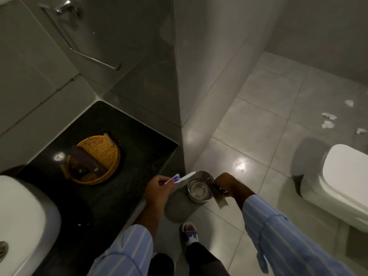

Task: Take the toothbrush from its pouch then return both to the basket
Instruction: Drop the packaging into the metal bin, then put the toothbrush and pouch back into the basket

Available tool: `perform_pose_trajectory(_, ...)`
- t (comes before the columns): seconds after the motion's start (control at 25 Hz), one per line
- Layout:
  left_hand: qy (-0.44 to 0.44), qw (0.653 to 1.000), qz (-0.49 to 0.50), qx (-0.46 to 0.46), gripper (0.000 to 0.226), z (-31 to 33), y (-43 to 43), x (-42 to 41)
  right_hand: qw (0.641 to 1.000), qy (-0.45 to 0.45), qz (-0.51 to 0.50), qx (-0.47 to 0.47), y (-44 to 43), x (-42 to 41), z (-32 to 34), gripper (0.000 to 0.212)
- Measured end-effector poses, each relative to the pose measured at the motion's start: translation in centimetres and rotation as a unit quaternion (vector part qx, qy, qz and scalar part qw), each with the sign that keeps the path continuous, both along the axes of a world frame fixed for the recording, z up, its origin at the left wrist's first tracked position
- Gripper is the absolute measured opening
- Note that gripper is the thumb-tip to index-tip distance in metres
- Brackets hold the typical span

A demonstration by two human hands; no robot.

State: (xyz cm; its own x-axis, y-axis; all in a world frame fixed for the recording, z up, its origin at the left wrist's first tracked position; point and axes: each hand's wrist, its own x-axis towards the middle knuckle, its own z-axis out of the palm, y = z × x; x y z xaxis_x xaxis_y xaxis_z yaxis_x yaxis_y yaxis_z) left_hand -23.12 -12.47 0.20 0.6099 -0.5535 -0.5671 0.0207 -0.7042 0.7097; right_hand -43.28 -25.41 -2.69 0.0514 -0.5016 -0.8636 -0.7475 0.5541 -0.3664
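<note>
My left hand (pixel 158 191) grips a white toothbrush (pixel 184 177) with a red and blue handle; its head points right, over the counter's edge. My right hand (pixel 229 186) is closed on a dark, flat pouch (pixel 220 199) whose end hangs down below the fingers. The two hands are apart, with the toothbrush fully out of the pouch. The round yellow woven basket (pixel 111 145) stands on the black counter (pixel 123 196), up and to the left of my left hand. A dark brown flat item (pixel 87 160) leans across the basket.
A small steel bin (pixel 199 189) stands on the tiled floor below and between my hands. A white sink (pixel 25 220) is at the lower left, a white toilet (pixel 342 182) at the right. Paper scraps (pixel 328 120) lie on the floor. A grey wall corner (pixel 179 96) rises behind the counter.
</note>
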Motion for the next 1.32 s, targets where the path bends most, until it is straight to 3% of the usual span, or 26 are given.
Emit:
perform_pose_trajectory(0.36, -0.029, 0.999, -0.004, 0.043, 0.018, 0.1, -0.4, 0.8, 0.999, 0.002, -0.022, 0.030, -2.6, -0.2, -2.7, 0.012)
perform_pose_trajectory(0.52, -0.080, 0.990, -0.105, 0.048, 0.015, 0.7, -1.4, 1.4, 0.972, 0.091, 0.199, -0.089, -4.0, 2.1, -0.9, 0.035)
perform_pose_trajectory(0.64, -0.103, 0.977, -0.185, 0.025, 0.014, 2.3, -2.8, 2.4, 0.955, -0.057, 0.244, -0.160, -4.9, 6.4, 3.4, 0.035)
perform_pose_trajectory(0.76, -0.138, 0.957, -0.257, 0.009, 0.021, 4.9, -4.1, 4.1, 0.892, -0.186, 0.357, -0.208, -4.9, 10.3, 7.9, 0.036)
perform_pose_trajectory(0.84, -0.152, 0.948, -0.279, 0.011, 0.027, 6.9, -4.9, 5.4, 0.857, -0.209, 0.418, -0.218, -4.7, 12.4, 10.3, 0.033)
perform_pose_trajectory(1.12, -0.186, 0.934, -0.304, -0.017, 0.041, 14.1, -5.4, 11.4, 0.796, -0.244, 0.487, -0.265, -4.8, 18.1, 16.8, 0.045)
perform_pose_trajectory(1.32, -0.156, 0.956, -0.222, -0.109, 0.043, 17.6, -3.8, 15.4, 0.803, -0.355, 0.413, -0.243, -4.5, 21.9, 18.9, 0.059)
